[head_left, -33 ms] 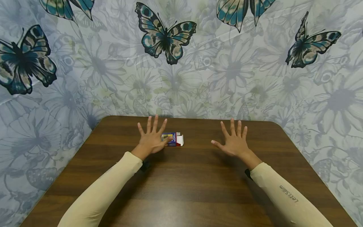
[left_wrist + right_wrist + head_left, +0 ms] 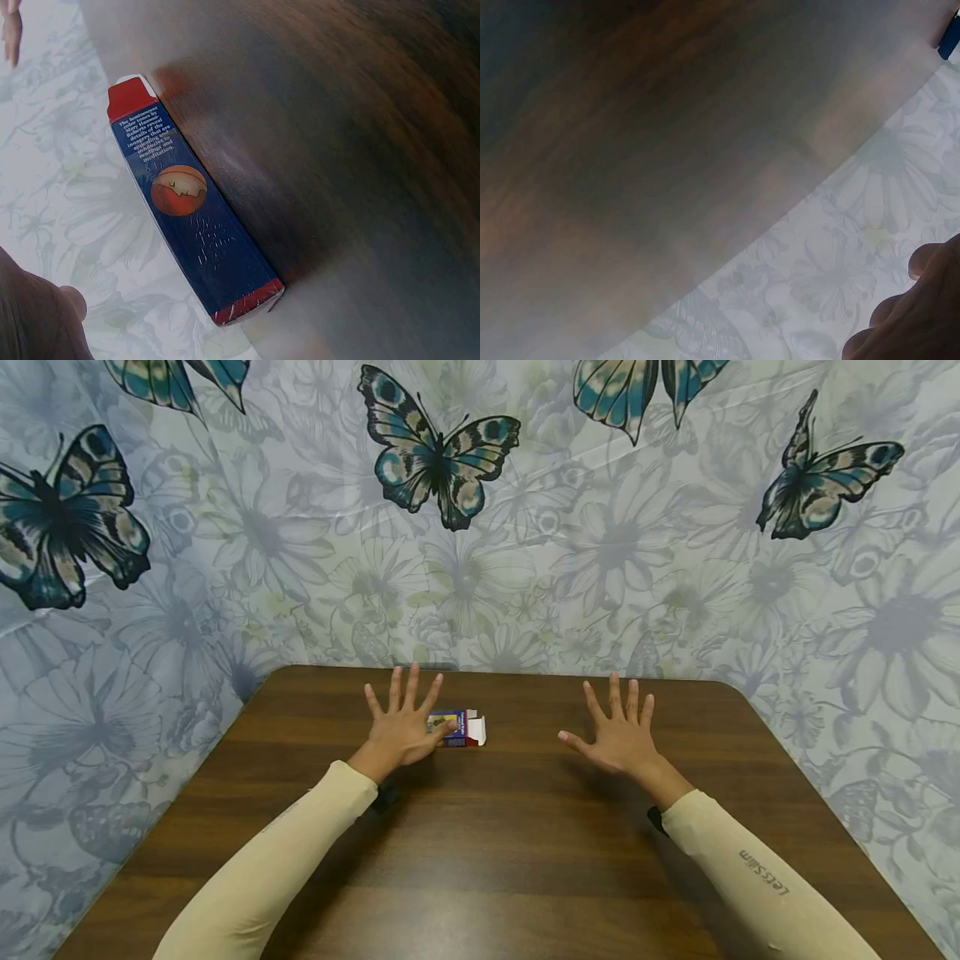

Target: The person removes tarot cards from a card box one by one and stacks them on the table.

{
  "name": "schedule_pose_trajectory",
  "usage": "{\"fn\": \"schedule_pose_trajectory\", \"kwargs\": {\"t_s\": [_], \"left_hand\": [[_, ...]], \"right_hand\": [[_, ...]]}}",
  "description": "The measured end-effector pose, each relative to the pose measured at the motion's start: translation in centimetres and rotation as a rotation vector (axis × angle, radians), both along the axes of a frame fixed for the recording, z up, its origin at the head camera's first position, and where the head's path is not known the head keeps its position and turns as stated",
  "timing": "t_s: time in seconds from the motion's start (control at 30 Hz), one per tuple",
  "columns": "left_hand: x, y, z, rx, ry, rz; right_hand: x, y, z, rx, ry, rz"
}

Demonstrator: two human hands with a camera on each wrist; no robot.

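- The left hand (image 2: 401, 732) is spread wide, fingers and thumb apart.
- A blue-and-red rectangular cardboard box (image 2: 191, 217) lies just beside it, thumb side, partly hidden by the thumb from above.
- The right hand (image 2: 621, 742), also spread, is well apart from the box.
- A brown wood-grain surface (image 2: 510, 843) extends below both hands; a pale floral backdrop (image 2: 495, 585) rises beyond.
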State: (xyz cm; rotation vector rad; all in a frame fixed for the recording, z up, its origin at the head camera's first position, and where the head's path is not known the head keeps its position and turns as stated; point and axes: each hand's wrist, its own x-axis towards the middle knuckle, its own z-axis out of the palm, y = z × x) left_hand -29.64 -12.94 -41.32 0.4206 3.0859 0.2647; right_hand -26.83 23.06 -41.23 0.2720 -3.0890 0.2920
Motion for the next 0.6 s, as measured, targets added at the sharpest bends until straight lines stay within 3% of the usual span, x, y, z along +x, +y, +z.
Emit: {"fn": "schedule_pose_trajectory", "kwargs": {"t_s": [0.23,0.3,0.47,0.6], "left_hand": [[-0.2,-0.3,-0.1,-0.011,-0.038,-0.009],[-0.5,-0.3,0.2,-0.028,-0.090,-0.044],[-1.4,-0.8,0.8,-0.033,-0.275,-0.157],[-2.5,-1.7,0.6,0.033,-0.361,-0.176]], "right_hand": [[-0.2,-0.4,-0.1,-0.008,-0.030,0.008],[-0.1,-0.3,0.1,-0.004,-0.083,0.015],[0.0,-0.4,0.2,0.064,-0.325,0.072],[0.1,-1.0,-0.2,0.082,-0.378,0.101]]}}
